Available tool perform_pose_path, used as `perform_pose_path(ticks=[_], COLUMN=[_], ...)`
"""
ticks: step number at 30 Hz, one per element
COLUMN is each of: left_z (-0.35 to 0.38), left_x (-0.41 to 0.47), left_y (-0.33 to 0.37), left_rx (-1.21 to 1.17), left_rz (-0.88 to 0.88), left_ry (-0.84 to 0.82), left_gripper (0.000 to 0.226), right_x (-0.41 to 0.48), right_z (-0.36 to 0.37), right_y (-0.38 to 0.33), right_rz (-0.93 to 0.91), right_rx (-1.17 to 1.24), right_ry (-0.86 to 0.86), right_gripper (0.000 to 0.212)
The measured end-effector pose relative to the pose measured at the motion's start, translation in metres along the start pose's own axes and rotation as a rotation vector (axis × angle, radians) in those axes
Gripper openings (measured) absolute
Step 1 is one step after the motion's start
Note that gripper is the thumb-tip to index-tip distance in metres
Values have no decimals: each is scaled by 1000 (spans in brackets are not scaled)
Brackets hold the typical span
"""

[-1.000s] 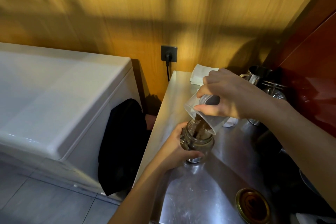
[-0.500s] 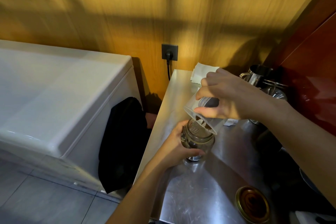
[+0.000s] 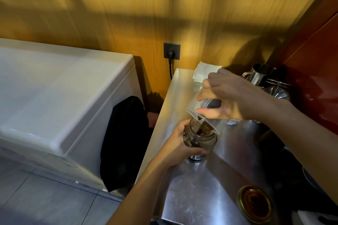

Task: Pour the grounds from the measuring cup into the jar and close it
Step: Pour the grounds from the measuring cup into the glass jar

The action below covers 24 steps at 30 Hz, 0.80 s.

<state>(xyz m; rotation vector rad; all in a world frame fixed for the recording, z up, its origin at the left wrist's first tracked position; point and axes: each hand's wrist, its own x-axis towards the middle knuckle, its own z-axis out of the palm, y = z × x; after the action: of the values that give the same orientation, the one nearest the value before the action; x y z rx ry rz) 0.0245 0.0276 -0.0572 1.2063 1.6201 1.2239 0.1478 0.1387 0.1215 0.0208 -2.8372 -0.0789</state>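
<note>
Steel counter is carrying the work: one glass jar is standing upright on it near the left edge, mouth open. Left hand is wrapping around the jar's left side, fingers curled under and across its front, gripping it. Right hand is clasping one clear plastic measuring cup, thumb below and fingers over the top, tipping it steeply so the rim is hanging just over the jar mouth. Dark grounds are sliding down the cup's lower wall into the jar, which is already showing dark contents. One gold lid is lying inside-up on the counter near the front right corner, well apart from the jar. Two metal pitchers are sitting at the back right, beside a red panel. One folded white cloth is lying at the counter's far end. One wall socket with one plug in it is showing on the wood wall. One white chest appliance is standing at left, one black cloth hanging between it and the counter.
</note>
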Motion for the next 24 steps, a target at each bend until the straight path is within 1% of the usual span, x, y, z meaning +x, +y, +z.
perform_pose_path(ticks=[5,13,18,24], left_z=[1,1,2,2], left_x=[0,-1,0,0], left_y=[1,-2,-4,-2], left_rx=[-17,-49,-66,-54], left_rz=[-11,-33,-26,-9], left_ry=[1,1,13,30], left_gripper=[80,79,80,81], right_x=[-1,-3,-7,-7], right_z=[-2,-1,2,9], right_y=[-3,-4,1,3], right_rz=[-4,-43,32,22], right_rx=[-2,25,89,76], right_ry=[-22,-6,12,29], right_gripper=[26,24,21,15])
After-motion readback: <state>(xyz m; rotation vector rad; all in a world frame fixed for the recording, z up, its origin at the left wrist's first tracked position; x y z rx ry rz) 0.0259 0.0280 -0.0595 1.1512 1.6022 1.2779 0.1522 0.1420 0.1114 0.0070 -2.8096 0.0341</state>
